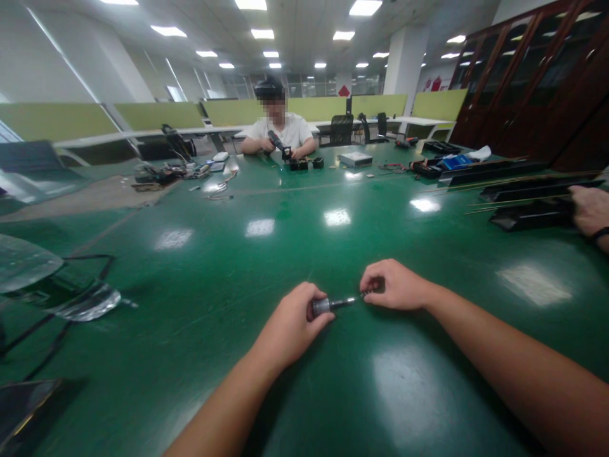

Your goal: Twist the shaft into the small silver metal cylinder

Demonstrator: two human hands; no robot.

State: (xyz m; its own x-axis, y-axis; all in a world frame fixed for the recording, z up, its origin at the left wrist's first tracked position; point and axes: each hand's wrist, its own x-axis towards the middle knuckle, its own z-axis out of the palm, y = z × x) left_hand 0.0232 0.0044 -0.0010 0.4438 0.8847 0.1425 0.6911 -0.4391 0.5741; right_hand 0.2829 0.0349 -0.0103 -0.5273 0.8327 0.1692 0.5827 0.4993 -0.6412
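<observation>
Bare forearms (238, 397), nearest the camera, reach in over the green table (295, 251). Just off the view's centre, toward five o'clock, is the tool (322, 307). The left hand (295, 316) has fingers and thumb closed round its grey end, the shaft pointing to three o'clock. By its tip, the right hand (397, 284) is curled, pinching a small piece (366, 294); whether piece and tip touch, I cannot tell.

Outward from the tool: at nine o'clock, a clear bottle (88, 301); at eight, near the edge, a dark slab (26, 409). Toward two o'clock, another person's hand (590, 209) is at some black channels (528, 212). A tangle of parts (164, 172) lies at ten. Across the table, between eleven and twelve, a co-worker in a white shirt (297, 127) holds a dark drill (275, 140); a flat box (356, 158) sits at twelve.
</observation>
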